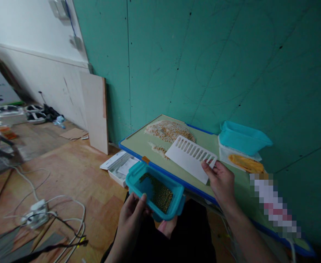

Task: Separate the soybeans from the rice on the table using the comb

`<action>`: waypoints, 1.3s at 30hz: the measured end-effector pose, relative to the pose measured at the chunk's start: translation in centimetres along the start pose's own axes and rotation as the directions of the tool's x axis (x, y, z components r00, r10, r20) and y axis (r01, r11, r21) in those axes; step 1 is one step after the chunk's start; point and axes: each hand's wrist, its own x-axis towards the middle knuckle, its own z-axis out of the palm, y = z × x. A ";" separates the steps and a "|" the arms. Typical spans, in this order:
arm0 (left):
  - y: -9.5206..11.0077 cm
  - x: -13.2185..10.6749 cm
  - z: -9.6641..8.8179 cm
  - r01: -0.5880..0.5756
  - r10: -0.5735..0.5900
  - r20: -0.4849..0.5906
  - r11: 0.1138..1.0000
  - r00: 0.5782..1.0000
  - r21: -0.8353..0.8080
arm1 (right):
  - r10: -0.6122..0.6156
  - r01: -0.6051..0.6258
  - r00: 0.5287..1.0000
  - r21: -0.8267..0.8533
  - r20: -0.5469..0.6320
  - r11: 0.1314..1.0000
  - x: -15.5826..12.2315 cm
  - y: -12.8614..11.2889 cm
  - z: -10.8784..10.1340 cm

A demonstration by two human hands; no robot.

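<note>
My left hand [134,213] grips the near rim of a teal plastic box [155,190] that holds a layer of small green beans, keeping it just below the table's front edge, over my lap. My right hand [221,180] pinches the corner of a flat white slotted scraper [190,157] that rests tilted on the green table top [138,144]. Beyond the scraper lies a spread pile of pale mixed grains and beans [169,130], with a smaller heap [158,149] nearer the edge.
At the back right stand a teal lid [242,137] on a clear tub and an orange object [245,163]. A green wall rises behind the table. White trays [119,166] lie on the wooden floor, with a power strip and cables [38,213] to the left.
</note>
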 end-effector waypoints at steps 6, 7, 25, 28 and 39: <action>0.2 -0.1 0.1 -0.006 0.006 0.001 1.000 1.000 -0.011 | 0.029 -0.029 0.999 0.010 -0.018 1.000 -0.1 0.1 -0.4; 0.2 -0.1 0.2 -0.003 0.003 -0.001 1.000 1.000 -0.012 | 0.029 -0.029 0.999 0.003 -0.016 1.000 -0.1 0.2 -0.4; 0.1 -0.1 0.0 0.009 -0.009 -0.004 0.999 1.000 -0.046 | 0.062 -0.063 0.998 0.070 0.014 0.996 -0.9 -0.6 0.2; 0.0 0.0 0.1 0.003 -0.003 -0.012 0.999 1.000 -0.044 | 0.064 -0.065 0.998 0.070 0.019 0.995 -1.1 -0.6 0.2; 0.4 -0.1 0.3 0.037 -0.039 -0.040 0.998 0.998 -0.053 | 0.044 -0.044 0.999 0.053 0.003 0.998 -1.0 -0.8 -0.3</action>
